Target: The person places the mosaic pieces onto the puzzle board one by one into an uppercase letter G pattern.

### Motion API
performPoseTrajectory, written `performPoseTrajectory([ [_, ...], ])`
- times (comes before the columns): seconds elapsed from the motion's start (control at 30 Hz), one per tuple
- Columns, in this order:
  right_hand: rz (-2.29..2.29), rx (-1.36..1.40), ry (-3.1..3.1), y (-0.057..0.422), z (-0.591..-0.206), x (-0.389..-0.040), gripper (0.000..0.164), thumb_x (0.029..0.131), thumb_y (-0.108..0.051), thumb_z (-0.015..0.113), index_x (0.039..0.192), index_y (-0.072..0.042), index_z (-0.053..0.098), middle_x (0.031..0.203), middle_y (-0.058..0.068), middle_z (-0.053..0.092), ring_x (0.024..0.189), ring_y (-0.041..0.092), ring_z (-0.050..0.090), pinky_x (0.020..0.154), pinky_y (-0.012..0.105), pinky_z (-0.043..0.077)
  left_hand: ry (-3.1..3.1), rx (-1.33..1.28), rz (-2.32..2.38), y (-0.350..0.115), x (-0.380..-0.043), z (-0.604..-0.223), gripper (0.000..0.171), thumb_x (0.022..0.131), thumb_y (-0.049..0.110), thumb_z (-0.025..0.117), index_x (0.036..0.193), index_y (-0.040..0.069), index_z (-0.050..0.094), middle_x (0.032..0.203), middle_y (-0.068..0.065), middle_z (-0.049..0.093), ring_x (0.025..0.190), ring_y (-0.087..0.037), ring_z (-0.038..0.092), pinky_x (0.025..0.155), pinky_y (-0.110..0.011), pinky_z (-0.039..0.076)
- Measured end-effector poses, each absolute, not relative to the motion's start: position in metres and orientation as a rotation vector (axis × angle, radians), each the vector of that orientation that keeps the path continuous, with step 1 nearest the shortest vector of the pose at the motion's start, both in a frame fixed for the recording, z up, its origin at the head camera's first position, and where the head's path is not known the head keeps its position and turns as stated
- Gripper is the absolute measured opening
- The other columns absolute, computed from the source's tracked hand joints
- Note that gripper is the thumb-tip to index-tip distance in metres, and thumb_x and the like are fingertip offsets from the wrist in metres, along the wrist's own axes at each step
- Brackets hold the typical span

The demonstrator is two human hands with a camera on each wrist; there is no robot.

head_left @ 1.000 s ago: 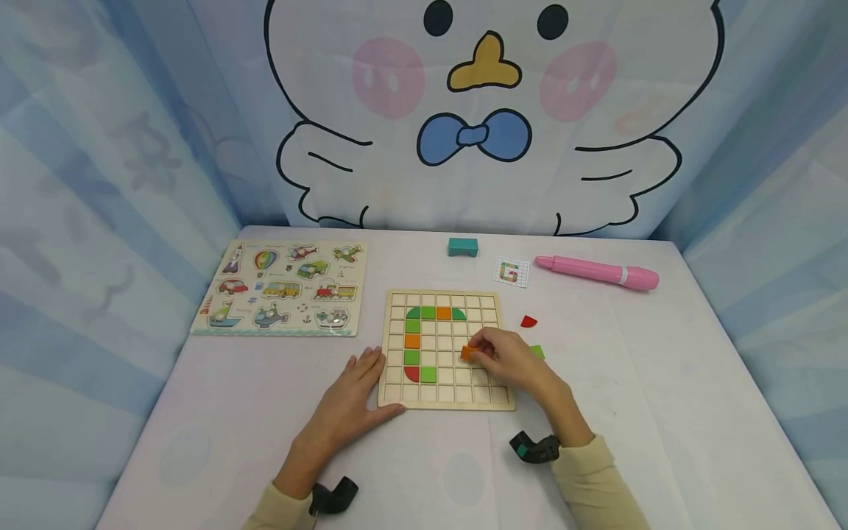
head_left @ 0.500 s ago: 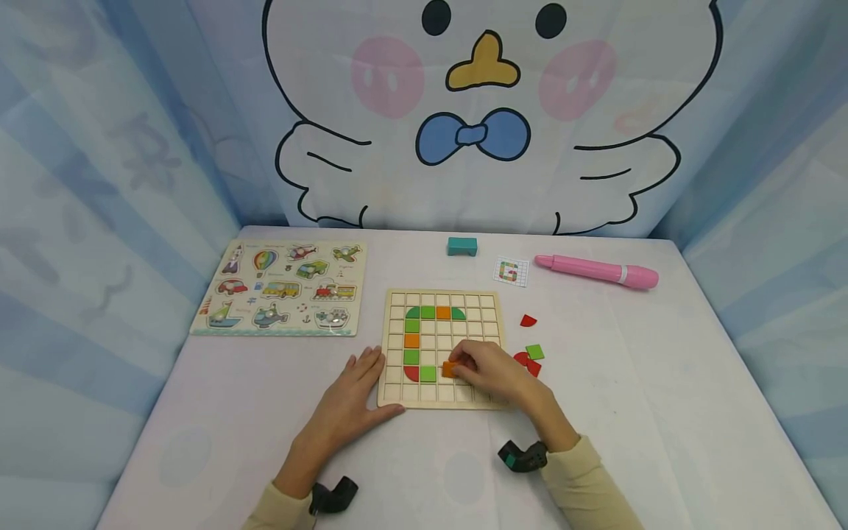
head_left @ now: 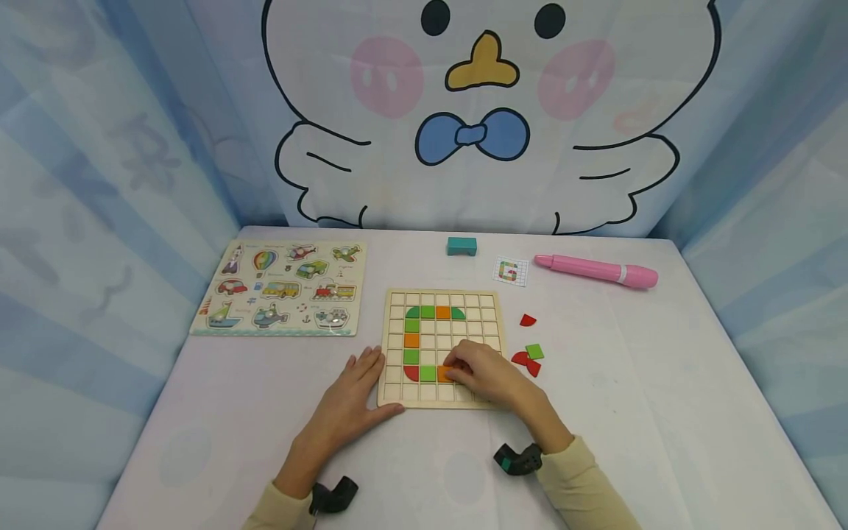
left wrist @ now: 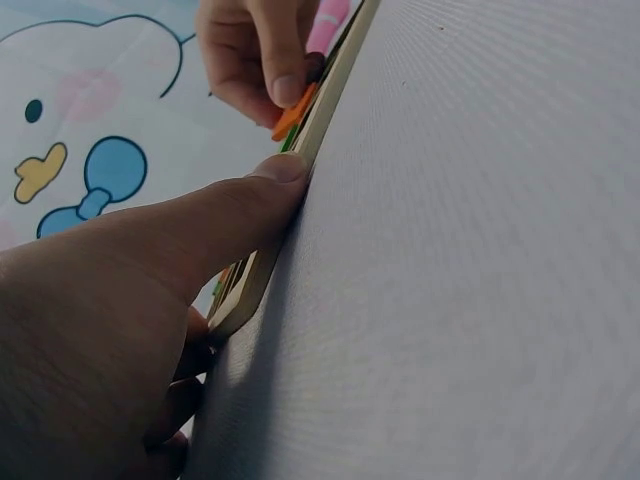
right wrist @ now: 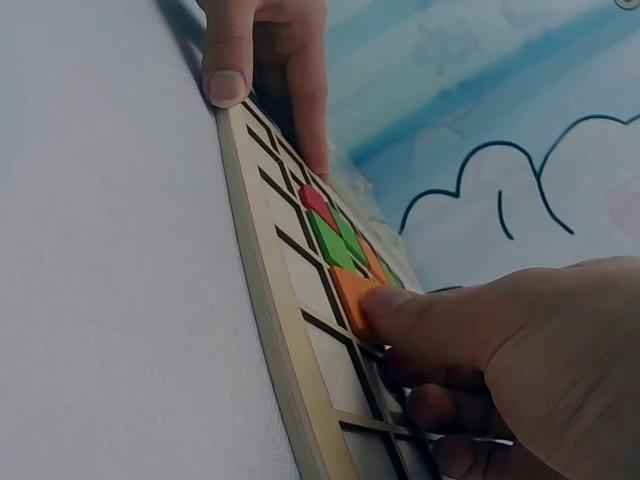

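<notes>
A wooden grid board (head_left: pixel 475 396) bears green, orange and red tiles in a C-like outline. My right hand (head_left: pixel 489 374) pinches an orange square tile (right wrist: pixel 350 296) at the bottom row, right beside a green square tile (head_left: pixel 428 374). In the right wrist view the thumb lies on the tile's face; the tile sits in or just at its cell, which I cannot tell. At the board's lower left corner my left hand (head_left: pixel 351 397) rests with fairly straight fingers along the left edge and the thumb at the front edge.
Right of the board lie a green square (head_left: pixel 534 352) and several red pieces (head_left: pixel 528 320). Behind it are a teal block (head_left: pixel 461 246), a small pattern card (head_left: pixel 511 271) and a pink pen-like stick (head_left: pixel 596 271). A vehicle picture puzzle (head_left: pixel 281 288) lies at the left.
My right hand has moved left and toward me over the board, bringing the orange tile beside the green one in the bottom row. The left hand has stayed in place.
</notes>
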State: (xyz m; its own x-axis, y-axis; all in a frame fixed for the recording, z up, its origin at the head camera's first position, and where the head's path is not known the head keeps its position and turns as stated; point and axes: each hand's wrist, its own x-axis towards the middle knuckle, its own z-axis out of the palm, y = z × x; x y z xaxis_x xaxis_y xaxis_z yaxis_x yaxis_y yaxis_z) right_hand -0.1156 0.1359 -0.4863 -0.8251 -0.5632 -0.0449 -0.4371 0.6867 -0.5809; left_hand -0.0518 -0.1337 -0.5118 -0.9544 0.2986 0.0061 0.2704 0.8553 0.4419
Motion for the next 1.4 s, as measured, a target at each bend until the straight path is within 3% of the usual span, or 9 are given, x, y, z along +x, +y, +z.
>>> performPoseTrajectory([
  [0.63, -0.858, -0.691, 2.712, 0.138, -0.483, -0.115, 0.020, 0.093, -0.031, 0.073, 0.107, -0.017, 0.070, 0.092, -0.011, 0.063, 0.082, 0.007, 0.055, 0.076, 0.021, 0.055, 2.957, 0.459, 0.701, -0.134, -0.052, -0.512, 0.094, 0.083, 0.060, 0.072, 0.152, 0.002, 0.041, 0.162, -0.011, 0.036, 0.153, -0.027, 0.030, 0.128, -0.045, 0.023],
  [1.07, -0.968, -0.721, 2.856, 0.155, -0.481, -0.127, 0.020, 0.092, -0.021, 0.073, 0.107, -0.009, 0.070, 0.091, -0.004, 0.060, 0.081, 0.010, 0.053, 0.069, 0.022, 0.051, 2.970, 0.460, 0.705, -0.134, -0.051, -0.514, 0.093, 0.084, 0.059, 0.072, 0.151, 0.002, 0.041, 0.162, -0.011, 0.036, 0.153, -0.028, 0.030, 0.128, -0.045, 0.024],
  [1.4, -0.995, -0.599, 2.947, 0.170, -0.480, -0.134, 0.026, 0.091, -0.021, 0.074, 0.111, -0.006, 0.067, 0.103, 0.004, 0.064, 0.092, 0.017, 0.057, 0.079, 0.031, 0.055, 2.969, 0.453, 0.704, -0.133, -0.051, -0.512, 0.093, 0.084, 0.058, 0.072, 0.151, 0.002, 0.042, 0.162, -0.012, 0.036, 0.153, -0.028, 0.030, 0.128, -0.045, 0.024],
])
